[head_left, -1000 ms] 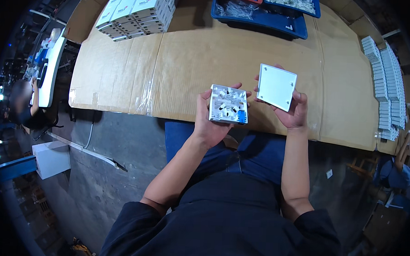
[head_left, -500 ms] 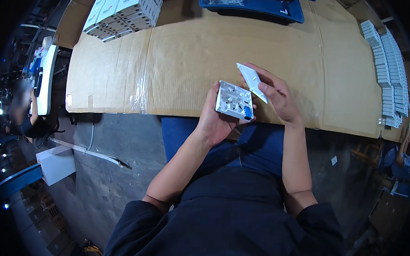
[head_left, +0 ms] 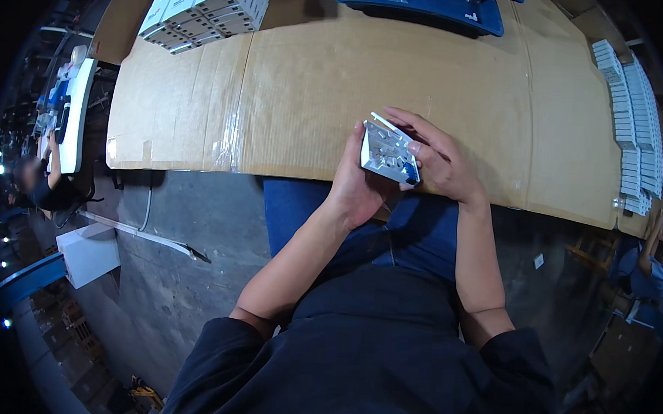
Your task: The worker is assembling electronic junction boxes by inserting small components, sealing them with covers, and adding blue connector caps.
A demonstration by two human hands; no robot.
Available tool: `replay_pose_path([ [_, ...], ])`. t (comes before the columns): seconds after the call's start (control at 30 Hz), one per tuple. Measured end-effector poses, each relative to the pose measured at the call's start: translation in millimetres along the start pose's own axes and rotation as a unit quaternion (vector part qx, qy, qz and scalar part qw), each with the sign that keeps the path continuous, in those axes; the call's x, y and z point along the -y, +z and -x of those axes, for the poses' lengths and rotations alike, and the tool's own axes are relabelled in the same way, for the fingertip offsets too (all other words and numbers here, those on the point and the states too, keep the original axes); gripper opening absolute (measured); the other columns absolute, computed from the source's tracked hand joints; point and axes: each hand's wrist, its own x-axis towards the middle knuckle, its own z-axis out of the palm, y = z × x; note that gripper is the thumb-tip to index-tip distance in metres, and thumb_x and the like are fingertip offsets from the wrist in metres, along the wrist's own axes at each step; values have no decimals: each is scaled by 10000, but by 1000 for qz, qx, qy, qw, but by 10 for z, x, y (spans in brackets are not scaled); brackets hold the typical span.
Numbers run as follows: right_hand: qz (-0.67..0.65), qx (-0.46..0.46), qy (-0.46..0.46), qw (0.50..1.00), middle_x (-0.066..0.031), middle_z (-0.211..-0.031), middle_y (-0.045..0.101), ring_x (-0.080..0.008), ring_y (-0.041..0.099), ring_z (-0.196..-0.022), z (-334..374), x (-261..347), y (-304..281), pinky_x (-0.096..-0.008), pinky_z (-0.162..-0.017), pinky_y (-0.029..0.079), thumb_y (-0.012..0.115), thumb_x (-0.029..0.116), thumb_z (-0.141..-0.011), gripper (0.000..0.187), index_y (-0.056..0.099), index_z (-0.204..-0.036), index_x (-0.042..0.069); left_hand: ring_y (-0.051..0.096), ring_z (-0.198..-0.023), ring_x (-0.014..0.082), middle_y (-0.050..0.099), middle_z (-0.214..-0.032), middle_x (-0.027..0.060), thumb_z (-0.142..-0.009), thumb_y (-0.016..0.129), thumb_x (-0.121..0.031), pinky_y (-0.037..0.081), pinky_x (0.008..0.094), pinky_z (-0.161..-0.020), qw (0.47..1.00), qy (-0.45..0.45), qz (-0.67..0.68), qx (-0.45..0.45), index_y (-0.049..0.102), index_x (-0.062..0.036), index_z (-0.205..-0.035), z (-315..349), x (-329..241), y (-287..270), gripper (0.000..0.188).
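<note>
Near the front edge of the cardboard-covered table, my left hand (head_left: 356, 187) is closed around a small white plastic box (head_left: 388, 152). Its inside faces up and shows moulded posts and a blue part (head_left: 410, 171) at the lower right corner. My right hand (head_left: 451, 168) grips a flat white cover (head_left: 389, 124) by its side, with the thumb on the near face. The cover stands tilted along the far right side of the box, almost edge-on. Whether the two touch is hard to tell, and my right fingers hide part of the cover.
Stacked white boxes (head_left: 207, 9) stand at the far left of the cardboard sheet (head_left: 292, 87). A blue tray (head_left: 429, 13) with clear bags is at the far middle. Rows of white pieces (head_left: 629, 131) line the right side. Other people (head_left: 40, 176) sit at left and right.
My right hand has brought the cover left and closer to the box, turning it nearly edge-on. The box has tilted a little in my left hand. The whole view has shifted slightly.
</note>
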Motion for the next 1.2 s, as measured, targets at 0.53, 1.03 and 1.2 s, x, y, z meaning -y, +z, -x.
replay_pose_path([
  [0.53,-6,-26,27,999,-113,-1318,635,-206,590,-1219,0,73,35,-313,-1066,447,495,258,-1118,421,601,-1465,44,651,-1150,246,657,-1288,86,-1078,259,-698,498,440,-975,999,9,22,-33,540,-137,-1427,11,12,171,717],
  [1.03,-9,-19,37,999,-115,-1340,669,-209,610,-1239,-20,2,96,-322,-1077,455,564,306,-1090,436,626,-1439,52,575,-1303,266,569,-1411,120,-1076,226,-706,478,469,-1108,1000,21,9,-5,461,-144,-1521,-8,34,186,755],
  [1.2,-6,-16,37,999,-110,-1342,665,-209,611,-1235,-14,58,87,-321,-1074,457,574,310,-1086,438,631,-1431,45,634,-1181,264,619,-1266,125,-1090,200,-680,562,480,-964,1000,17,18,1,505,-124,-1423,-9,11,217,716],
])
